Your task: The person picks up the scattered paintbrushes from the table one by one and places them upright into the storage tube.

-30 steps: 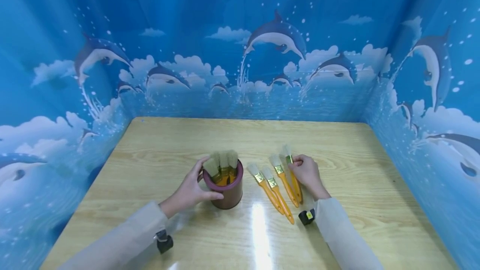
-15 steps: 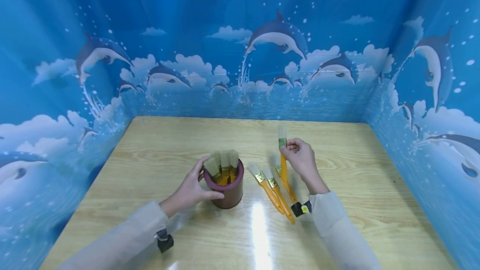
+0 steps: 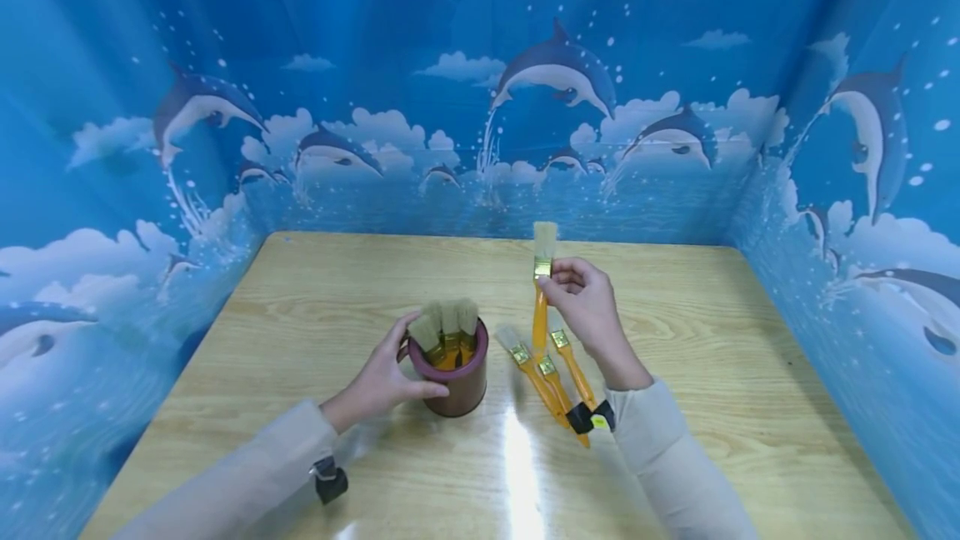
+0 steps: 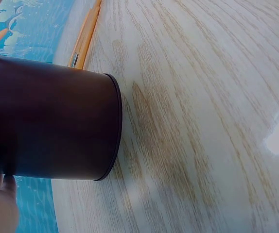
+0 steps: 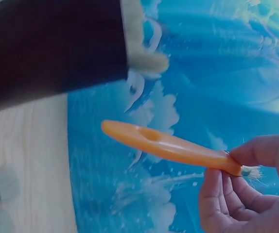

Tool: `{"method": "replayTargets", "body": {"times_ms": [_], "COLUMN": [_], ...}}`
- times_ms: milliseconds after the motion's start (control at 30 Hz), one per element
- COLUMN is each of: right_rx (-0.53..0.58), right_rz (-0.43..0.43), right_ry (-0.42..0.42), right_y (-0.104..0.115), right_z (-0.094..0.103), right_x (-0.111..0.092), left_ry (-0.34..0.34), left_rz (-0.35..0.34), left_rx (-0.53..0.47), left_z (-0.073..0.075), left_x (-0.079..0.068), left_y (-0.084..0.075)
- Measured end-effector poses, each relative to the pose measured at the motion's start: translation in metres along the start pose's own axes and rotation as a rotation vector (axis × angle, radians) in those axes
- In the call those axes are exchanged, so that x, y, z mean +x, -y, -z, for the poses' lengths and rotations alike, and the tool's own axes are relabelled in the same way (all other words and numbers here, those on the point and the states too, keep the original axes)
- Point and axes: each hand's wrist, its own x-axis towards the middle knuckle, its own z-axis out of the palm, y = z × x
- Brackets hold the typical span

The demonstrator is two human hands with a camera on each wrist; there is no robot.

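My left hand [image 3: 378,390] grips a dark brown cylindrical pot [image 3: 467,394] by its side, thumb toward me and fingers round the far side. Several paintbrushes stand in it, their pale bristles [image 3: 450,317] up above the maroon rim. In the left wrist view the pot's smooth wall [image 4: 52,116] stands on the table. My right hand [image 3: 588,307] pinches another paintbrush [image 3: 540,319] near its metal band, bristles up and orange handle down, to the right of the pot. The right wrist view shows the handle [image 5: 168,148] with its hanging hole, held between thumb and fingertips.
Three more orange-handled paintbrushes [image 3: 573,365] lie on the wood-grain table [image 3: 337,273] right of the pot, partly under my right forearm. A blue dolphin-print curtain [image 3: 375,190] encloses the table's back and sides. Light glares off the tabletop near the front.
My right hand has picked the rightmost paintbrush off the table, raised it upright and carried it left toward the pot. The left hand and pot have stayed in place.
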Motion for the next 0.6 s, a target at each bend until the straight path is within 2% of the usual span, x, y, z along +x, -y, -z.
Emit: {"method": "replayTargets", "body": {"times_ms": [333, 600], "right_rx": [0.229, 0.286], "right_rz": [0.042, 0.092], "right_ry": [0.067, 0.098], "right_y": [0.019, 0.022], "right_z": [-0.02, -0.037], "right_x": [-0.015, -0.021], "left_ry": [-0.005, -0.003], "left_rz": [0.002, 0.01], "left_rx": [-0.001, 0.001], "left_z": [0.0, -0.001], "left_x": [0.0, 0.0], "left_y": [0.0, 0.0]}}
